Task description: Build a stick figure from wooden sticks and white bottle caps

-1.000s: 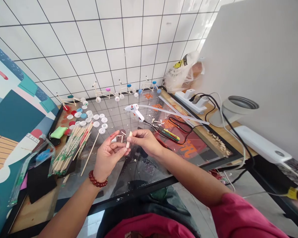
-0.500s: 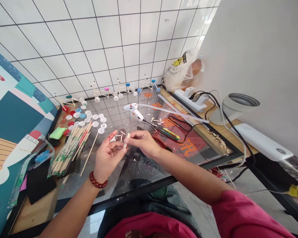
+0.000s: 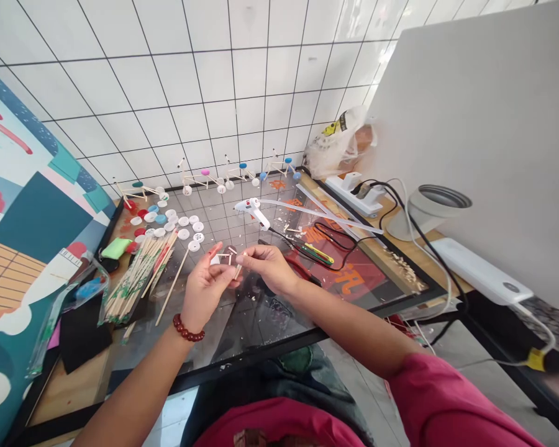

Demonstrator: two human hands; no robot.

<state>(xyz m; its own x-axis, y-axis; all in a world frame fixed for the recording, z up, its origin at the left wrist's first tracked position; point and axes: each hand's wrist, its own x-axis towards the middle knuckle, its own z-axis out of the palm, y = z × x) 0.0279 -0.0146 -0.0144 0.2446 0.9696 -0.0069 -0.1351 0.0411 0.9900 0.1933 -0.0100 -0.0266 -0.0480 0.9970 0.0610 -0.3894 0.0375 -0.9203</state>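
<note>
Over the near middle of the glass table, my left hand (image 3: 205, 285) pinches short wooden stick pieces (image 3: 237, 272) between thumb and fingers. From the right, my right hand (image 3: 269, 266) is closed with its fingertips at the upper end of the same pieces. How many pieces there are is partly hidden by my fingers. Just beyond my fingers, a few cut stick bits (image 3: 230, 256) lie on the glass. A white hot glue gun (image 3: 254, 212) rests farther back, its clear glue stick (image 3: 298, 208) reaching to the right.
Left lie paper-wrapped chopsticks (image 3: 137, 279), a loose chopstick (image 3: 172, 287) and bottle caps (image 3: 183, 234). Stick-and-cap models (image 3: 205, 174) line the tiled wall. Right are a utility knife (image 3: 320, 254), red-handled pliers (image 3: 302, 270), a cable, a power strip (image 3: 354, 194) and a grey-white container (image 3: 428, 214).
My right fingertips have shifted up slightly along the stick pieces, while my left hand keeps its pinch. The whole view has tilted up and moved a little.
</note>
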